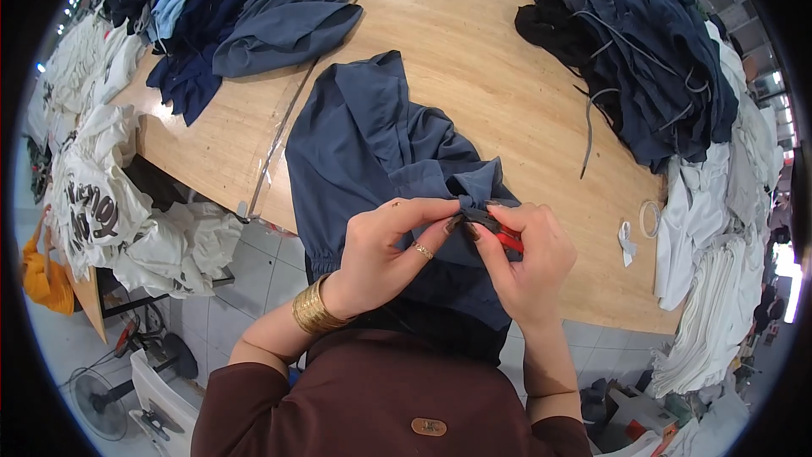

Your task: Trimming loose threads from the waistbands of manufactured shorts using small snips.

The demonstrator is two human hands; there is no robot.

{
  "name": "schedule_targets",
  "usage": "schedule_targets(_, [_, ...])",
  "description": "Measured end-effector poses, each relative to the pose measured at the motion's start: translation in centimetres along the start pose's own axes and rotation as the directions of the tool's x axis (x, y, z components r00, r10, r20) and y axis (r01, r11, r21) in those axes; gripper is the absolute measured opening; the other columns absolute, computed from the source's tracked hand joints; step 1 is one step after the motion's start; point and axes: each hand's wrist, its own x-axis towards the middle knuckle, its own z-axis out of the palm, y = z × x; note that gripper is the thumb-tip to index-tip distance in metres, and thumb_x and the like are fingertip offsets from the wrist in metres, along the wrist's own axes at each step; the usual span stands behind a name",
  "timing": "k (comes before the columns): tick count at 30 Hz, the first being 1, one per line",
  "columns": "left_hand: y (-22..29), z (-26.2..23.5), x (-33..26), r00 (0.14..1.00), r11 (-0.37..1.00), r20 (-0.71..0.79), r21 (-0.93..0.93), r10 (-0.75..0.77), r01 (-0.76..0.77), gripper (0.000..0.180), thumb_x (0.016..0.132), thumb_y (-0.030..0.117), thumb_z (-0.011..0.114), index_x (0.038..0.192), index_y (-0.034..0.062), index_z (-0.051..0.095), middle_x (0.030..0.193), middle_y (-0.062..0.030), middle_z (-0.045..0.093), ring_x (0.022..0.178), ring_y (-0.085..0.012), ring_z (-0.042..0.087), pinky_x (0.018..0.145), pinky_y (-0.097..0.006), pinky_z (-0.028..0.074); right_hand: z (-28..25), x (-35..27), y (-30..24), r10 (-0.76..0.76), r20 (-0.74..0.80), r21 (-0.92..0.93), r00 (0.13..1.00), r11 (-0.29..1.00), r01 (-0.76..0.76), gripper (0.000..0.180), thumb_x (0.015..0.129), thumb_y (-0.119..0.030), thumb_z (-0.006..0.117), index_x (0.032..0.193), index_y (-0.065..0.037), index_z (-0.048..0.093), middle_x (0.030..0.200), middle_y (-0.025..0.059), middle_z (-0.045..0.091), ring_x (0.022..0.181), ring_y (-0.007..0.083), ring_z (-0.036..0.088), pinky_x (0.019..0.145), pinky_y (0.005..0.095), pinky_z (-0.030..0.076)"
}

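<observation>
A dark blue-grey garment [338, 144] with a gathered elastic cuff lies over the table's near edge and down towards my lap. With thumb and forefinger my left hand [381, 245] pinches a small bunched bit of its edge; a gold bracelet and a ring are on that arm and hand. My right hand [533, 258] meets it at the same spot, fingers closed. In its grip is a small tool with a red handle [510, 239], which looks like thread snips, mostly covered by the fingers. The dark part at the fingertips is partly hidden.
Dark garments with cords [651, 59] are heaped at the far right, more dark clothes [288, 30] at the far left. White garments [106, 211] hang at the left; folded white ones [706, 313] are stacked at the right. A white scrap [627, 244] lies on the wooden table [461, 25].
</observation>
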Motion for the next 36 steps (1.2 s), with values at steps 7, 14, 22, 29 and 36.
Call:
schedule_targets(7, [-0.2,0.0,0.5,0.985,0.977,-0.027,0.133,0.172,-0.167,0.024,0.075,-0.002,0.066,0.098,0.0031,0.065,0.082,-0.0082,0.067,0.071,-0.0203,0.063,0.062,-0.027,0.048,0.2,0.2,0.2,-0.009,0.011,-0.031,1.0,0.999,0.009,0.024,0.071,-0.016,0.074,0.087,-0.005,0.06,0.069,0.0032,0.055,0.057,0.0189,0.05,0.048,0.029,0.037])
schedule_targets(14, [-0.3,0.0,0.6,0.977,0.961,-0.024,0.188,0.211,-0.203,0.025,0.074,-0.002,0.067,0.098,0.0036,0.065,0.082,-0.0075,0.066,0.071,-0.0204,0.062,0.062,-0.028,0.047,-0.4,0.4,0.0,-0.017,0.048,-0.092,0.999,0.996,0.021,0.023,0.071,-0.017,0.075,0.085,-0.006,0.06,0.069,0.0025,0.055,0.058,0.0186,0.05,0.048,0.0287,0.037])
schedule_targets(22, [0.1,0.3,0.5,0.961,0.859,0.1,-0.43,-0.259,0.277,0.021,0.08,0.001,0.064,0.101,0.0001,0.063,0.085,-0.0065,0.066,0.073,-0.013,0.062,0.066,-0.025,0.048,0.1,0.2,0.2,0.064,0.098,0.162,0.993,0.984,-0.079,0.043,0.063,-0.008,0.077,0.103,-0.006,0.062,0.079,0.0052,0.051,0.064,0.017,0.05,0.055,0.0261,0.042])
schedule_targets(29, [-0.4,0.3,0.8,1.0,0.987,0.026,-0.163,-0.001,0.005,0.017,0.077,-0.001,0.065,0.094,-0.0029,0.064,0.087,-0.0086,0.065,0.08,-0.0151,0.061,0.071,-0.025,0.046,0.0,-0.1,0.3,0.26,0.037,0.371,0.965,0.893,-0.255,0.046,0.064,-0.014,0.078,0.106,-0.008,0.059,0.08,0.0045,0.054,0.06,0.0179,0.053,0.053,0.0255,0.043])
schedule_targets(36, [-0.1,0.7,1.1,0.959,0.948,-0.052,0.177,0.278,-0.265,0.019,0.069,-0.001,0.069,0.087,0.0025,0.066,0.081,-0.0068,0.065,0.074,-0.019,0.061,0.068,-0.028,0.044,-0.9,-0.7,0.1,0.092,0.023,-0.038,0.995,0.995,-0.092,0.029,0.068,-0.015,0.075,0.092,-0.008,0.061,0.074,0.0026,0.058,0.063,0.0188,0.052,0.052,0.0275,0.039])
